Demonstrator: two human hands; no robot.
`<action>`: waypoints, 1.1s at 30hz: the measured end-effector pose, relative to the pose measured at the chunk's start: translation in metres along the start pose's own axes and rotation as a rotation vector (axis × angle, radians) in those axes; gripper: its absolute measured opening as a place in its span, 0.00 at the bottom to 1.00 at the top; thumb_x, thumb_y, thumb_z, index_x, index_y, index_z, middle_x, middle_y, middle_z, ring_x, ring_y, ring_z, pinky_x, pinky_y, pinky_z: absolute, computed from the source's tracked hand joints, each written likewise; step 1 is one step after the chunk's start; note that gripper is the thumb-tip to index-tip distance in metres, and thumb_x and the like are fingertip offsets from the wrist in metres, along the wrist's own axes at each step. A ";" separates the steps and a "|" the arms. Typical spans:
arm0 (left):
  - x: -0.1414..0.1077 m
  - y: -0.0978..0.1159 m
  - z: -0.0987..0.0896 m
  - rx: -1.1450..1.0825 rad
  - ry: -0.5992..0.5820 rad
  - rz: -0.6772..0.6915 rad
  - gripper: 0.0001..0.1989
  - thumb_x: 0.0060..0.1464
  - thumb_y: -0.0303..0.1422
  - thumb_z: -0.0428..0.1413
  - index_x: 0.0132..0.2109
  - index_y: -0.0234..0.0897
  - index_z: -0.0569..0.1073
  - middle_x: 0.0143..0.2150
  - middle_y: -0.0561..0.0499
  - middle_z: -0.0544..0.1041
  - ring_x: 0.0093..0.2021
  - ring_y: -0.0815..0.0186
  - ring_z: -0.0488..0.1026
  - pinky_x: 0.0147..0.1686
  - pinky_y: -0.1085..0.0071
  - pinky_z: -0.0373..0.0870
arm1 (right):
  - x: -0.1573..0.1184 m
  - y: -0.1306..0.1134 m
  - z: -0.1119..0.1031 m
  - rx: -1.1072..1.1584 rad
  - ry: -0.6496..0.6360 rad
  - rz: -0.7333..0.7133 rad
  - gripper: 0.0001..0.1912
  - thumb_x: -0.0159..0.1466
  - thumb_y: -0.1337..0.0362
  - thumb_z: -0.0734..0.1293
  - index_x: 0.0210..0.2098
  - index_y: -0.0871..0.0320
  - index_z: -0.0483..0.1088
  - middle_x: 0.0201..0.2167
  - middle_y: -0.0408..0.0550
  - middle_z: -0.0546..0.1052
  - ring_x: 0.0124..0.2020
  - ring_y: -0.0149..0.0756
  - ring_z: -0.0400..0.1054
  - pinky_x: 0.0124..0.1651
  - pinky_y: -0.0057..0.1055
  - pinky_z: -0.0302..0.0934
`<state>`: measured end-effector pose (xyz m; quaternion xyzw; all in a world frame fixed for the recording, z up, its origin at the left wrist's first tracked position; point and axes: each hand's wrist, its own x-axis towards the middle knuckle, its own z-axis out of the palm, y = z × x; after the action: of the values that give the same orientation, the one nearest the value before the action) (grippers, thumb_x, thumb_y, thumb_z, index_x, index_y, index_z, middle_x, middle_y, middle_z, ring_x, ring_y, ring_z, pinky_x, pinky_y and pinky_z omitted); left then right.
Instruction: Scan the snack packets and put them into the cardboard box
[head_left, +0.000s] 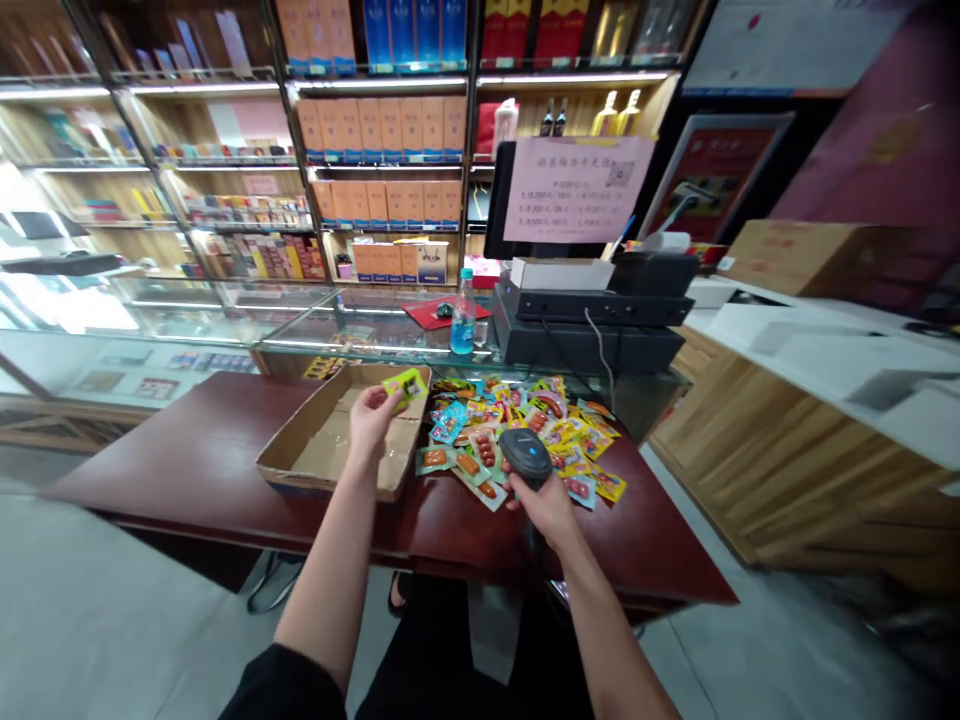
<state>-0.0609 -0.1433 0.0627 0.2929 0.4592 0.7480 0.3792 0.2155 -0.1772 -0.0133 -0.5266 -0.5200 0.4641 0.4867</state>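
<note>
My left hand [371, 420] pinches a small yellow-green snack packet [407, 388] above the right part of a shallow cardboard box [300, 424]. The box's visible inside is bare brown cardboard. My right hand [546, 505] is wrapped round a dark handheld barcode scanner [525, 455], whose head shows a small blue light. Under and beyond the scanner spreads a heap of colourful snack packets [566, 432], several with sausage-like pieces inside. The scanner and my right hand hide part of the heap.
Both box and packets lie on a dark red wooden table [247, 400]. Behind it stand a glass counter [300, 325], a water bottle [463, 315] and a monitor with a pink sign [577, 190]. A carton [810, 255] sits at the right. Stocked shelves line the back.
</note>
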 end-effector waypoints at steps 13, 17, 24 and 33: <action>-0.027 -0.022 0.012 0.803 -0.369 0.246 0.12 0.51 0.29 0.59 0.44 0.36 0.77 0.40 0.45 0.79 0.42 0.61 0.76 0.47 0.64 0.73 | 0.002 -0.004 -0.016 -0.024 0.050 -0.008 0.16 0.51 0.56 0.72 0.36 0.60 0.76 0.28 0.52 0.81 0.25 0.43 0.76 0.23 0.34 0.72; -0.054 -0.044 0.036 1.326 -0.769 0.320 0.23 0.46 0.18 0.55 0.48 0.40 0.79 0.48 0.41 0.77 0.51 0.55 0.73 0.53 0.63 0.68 | -0.002 -0.008 -0.025 -0.082 0.082 -0.008 0.13 0.51 0.57 0.71 0.33 0.59 0.76 0.26 0.51 0.80 0.23 0.43 0.75 0.21 0.34 0.71; -0.052 -0.069 0.048 1.491 -0.834 0.324 0.10 0.48 0.26 0.61 0.39 0.38 0.82 0.42 0.40 0.79 0.49 0.51 0.73 0.51 0.62 0.66 | -0.004 -0.005 -0.038 -0.100 0.084 -0.009 0.11 0.53 0.59 0.70 0.34 0.57 0.76 0.25 0.48 0.79 0.21 0.40 0.73 0.21 0.33 0.70; -0.024 -0.070 0.085 0.453 -0.722 -0.210 0.19 0.46 0.46 0.64 0.36 0.34 0.79 0.28 0.52 0.76 0.28 0.67 0.72 0.28 0.74 0.68 | -0.001 -0.011 -0.035 -0.111 0.040 -0.006 0.08 0.53 0.59 0.72 0.30 0.57 0.74 0.20 0.46 0.77 0.17 0.38 0.71 0.20 0.32 0.67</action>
<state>0.0395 -0.1034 0.0314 0.5630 0.4768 0.4356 0.5157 0.2488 -0.1789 0.0009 -0.5606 -0.5367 0.4224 0.4684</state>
